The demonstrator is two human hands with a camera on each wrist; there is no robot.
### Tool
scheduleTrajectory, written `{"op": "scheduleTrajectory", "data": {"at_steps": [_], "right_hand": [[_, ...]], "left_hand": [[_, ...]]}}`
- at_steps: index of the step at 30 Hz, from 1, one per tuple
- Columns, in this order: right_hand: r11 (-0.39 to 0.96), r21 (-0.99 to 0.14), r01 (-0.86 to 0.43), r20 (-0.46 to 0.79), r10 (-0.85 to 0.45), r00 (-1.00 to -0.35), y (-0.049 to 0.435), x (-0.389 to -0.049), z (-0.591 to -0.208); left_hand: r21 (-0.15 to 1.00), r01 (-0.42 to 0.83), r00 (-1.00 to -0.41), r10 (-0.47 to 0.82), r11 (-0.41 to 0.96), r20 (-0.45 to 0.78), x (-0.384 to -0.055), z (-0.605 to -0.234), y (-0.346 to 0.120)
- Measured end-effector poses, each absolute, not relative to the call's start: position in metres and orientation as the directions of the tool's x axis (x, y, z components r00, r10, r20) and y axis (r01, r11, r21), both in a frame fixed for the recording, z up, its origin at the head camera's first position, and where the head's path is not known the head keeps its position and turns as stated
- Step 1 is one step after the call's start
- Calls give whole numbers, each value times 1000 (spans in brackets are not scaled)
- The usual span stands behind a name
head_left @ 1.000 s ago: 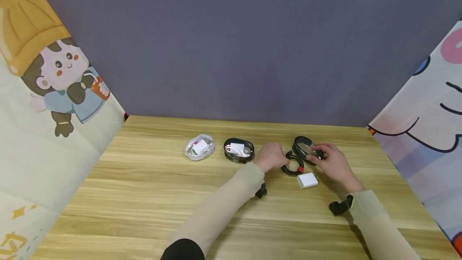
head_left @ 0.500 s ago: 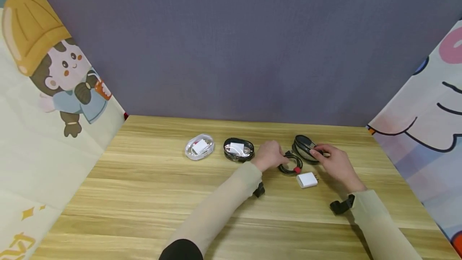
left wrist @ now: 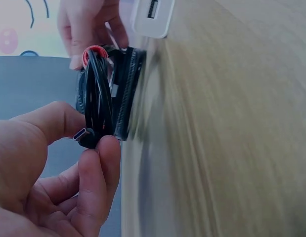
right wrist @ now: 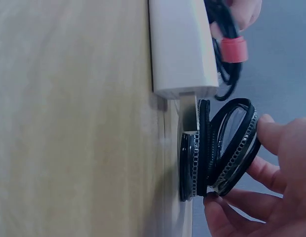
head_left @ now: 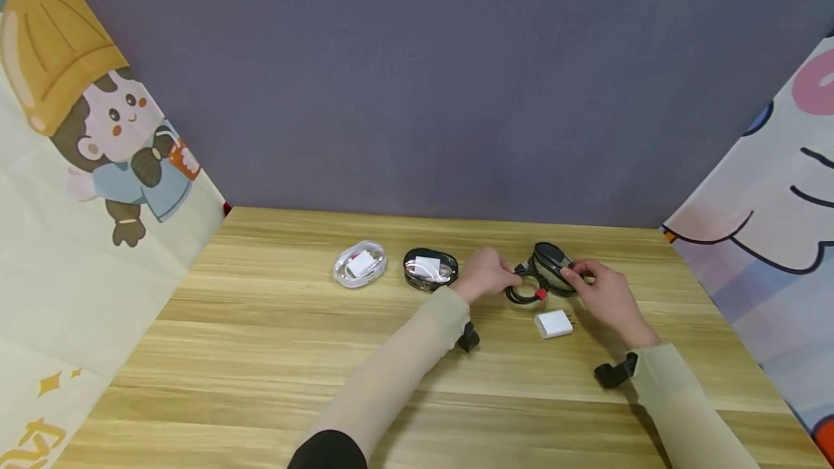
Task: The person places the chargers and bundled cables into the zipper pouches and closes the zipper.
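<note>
My left hand [head_left: 483, 275] pinches a coiled black cable [left wrist: 98, 94] between thumb and fingertips. A red tie [left wrist: 95, 52] binds the coil, and a USB-C plug [left wrist: 82, 134] sticks out near my thumb. At the coil's right, my right hand [head_left: 607, 297] grips the raised lid of a small clear zip case [right wrist: 237, 148] with black edging. Its lid stands tilted away from the base, which rests on the table. The coil is at the case's left side; whether they touch I cannot tell. A white charger [head_left: 554, 323], prongs to the right, lies in front of both.
Left of my left hand, a black-edged clear case [head_left: 431, 271] and a white-edged one [head_left: 360, 265] lie on the wooden table [head_left: 247, 353], each with a white charger inside. A grey panel [head_left: 417, 93] rises behind the table, with printed sheets at both sides.
The coiled cable has shifted slightly in my left hand and now sits up closer to the case. My right fingers have opened the case's lid wider. The loose charger has stayed put.
</note>
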State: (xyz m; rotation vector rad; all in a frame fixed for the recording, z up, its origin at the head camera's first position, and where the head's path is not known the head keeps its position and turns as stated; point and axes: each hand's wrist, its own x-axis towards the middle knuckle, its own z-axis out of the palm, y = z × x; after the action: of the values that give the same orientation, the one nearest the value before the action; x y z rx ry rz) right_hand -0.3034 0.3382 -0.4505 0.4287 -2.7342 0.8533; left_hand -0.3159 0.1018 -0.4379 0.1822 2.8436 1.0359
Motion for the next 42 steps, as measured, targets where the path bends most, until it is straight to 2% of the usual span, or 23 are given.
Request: {"op": "scheduleTrajectory", "data": {"at_steps": [8, 17, 26, 35, 42], "right_hand": [[806, -474, -355, 294, -235, -926, 333, -301, -447], [803, -485, -347, 227, -268, -936, 326, -298, -445], [817, -419, -395, 288, -293, -912, 317, -294, -441], [824, -371, -427, 307, -325, -894, 311, -290, -436], [832, -352, -429, 306, -331, -893, 309, -289, -434]], "left_hand": [[686, 78, -992, 122, 723, -16, -316, -435, 99], [709, 28, -995, 84, 705, -44, -317, -436, 104], [802, -18, -998, 34, 598, -48, -316, -443, 114], [833, -6, -1000, -23, 553, 8, -314, -444, 128], [791, 26, -1000, 15, 611, 21, -315, -448, 129]]}}
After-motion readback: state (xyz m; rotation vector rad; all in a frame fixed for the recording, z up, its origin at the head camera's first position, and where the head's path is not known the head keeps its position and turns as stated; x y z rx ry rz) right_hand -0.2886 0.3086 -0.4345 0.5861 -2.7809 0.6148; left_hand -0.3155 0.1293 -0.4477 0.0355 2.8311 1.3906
